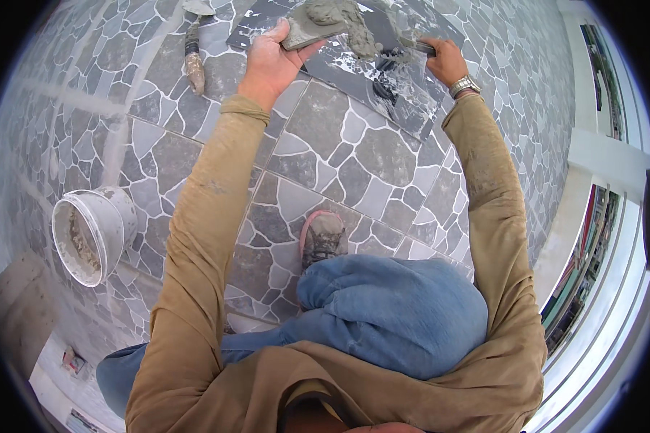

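Note:
My left hand point(271, 66) reaches forward and grips the near edge of a small flat grey slab point(310, 35), its thumb on top. Wet grey mortar point(332, 13) is heaped on the slab and beyond its right edge. My right hand point(446, 62), a metal watch at its wrist, is closed round the end of a mortar-smeared trowel point(420, 46); its blade is hard to make out. Beneath both hands lies a dark, glossy board point(347, 78) with mortar smears. Left of it, another trowel point(193, 54) with a dirty handle rests on the floor.
The floor point(325, 130) has a grey stone pattern with white joints. A white bucket point(123, 216), crusted inside, stands at the left. Below my arms is my bent knee in jeans point(397, 310), with one shoe point(325, 234) ahead. A railing point(607, 151) runs along the right.

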The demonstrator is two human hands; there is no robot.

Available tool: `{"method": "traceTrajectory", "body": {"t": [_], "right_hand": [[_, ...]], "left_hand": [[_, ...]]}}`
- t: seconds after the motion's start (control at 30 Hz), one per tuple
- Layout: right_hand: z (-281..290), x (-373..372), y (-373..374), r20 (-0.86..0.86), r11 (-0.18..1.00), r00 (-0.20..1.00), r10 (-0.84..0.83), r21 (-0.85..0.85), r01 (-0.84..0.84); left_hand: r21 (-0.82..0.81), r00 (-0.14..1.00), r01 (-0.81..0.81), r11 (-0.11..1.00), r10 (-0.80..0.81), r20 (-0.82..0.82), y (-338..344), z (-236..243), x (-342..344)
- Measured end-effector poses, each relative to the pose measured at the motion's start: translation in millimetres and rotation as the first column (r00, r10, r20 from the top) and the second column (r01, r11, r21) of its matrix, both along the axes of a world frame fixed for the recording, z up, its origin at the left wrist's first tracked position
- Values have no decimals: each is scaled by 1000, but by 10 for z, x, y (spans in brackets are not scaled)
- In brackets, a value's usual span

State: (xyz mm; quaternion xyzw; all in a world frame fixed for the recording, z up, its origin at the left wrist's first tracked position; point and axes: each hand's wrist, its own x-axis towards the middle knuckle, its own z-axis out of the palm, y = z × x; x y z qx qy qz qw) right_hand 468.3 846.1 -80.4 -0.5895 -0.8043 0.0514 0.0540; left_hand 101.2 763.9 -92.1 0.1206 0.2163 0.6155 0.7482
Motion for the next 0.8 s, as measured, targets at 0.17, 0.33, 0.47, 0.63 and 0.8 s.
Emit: {"method": "traceTrajectory", "body": {"t": [0.17,0.33,0.47,0.63,0.8], "right_hand": [[-165,173,-124,164,995,984,-67,-56,77],[-174,-520,-791,88,995,996,-16,-93,24],[-41,-224,-737,-36,988,999,35,-151,-40],[354,-480,-739,-600,835,679,-424,-549,36],[660,-1001,-1085,-911,953,311,-270,-300,-53]], "left_hand": [[-50,998,-12,999,15,57,-285,-110,-273],[-158,997,-64,985,68,21,-626,-267,-491],[-146,995,6,989,8,95,-707,-305,-247],[-186,999,53,981,-50,18,-902,-270,-252],[-225,986,143,964,-120,114,-787,-83,78]]}}
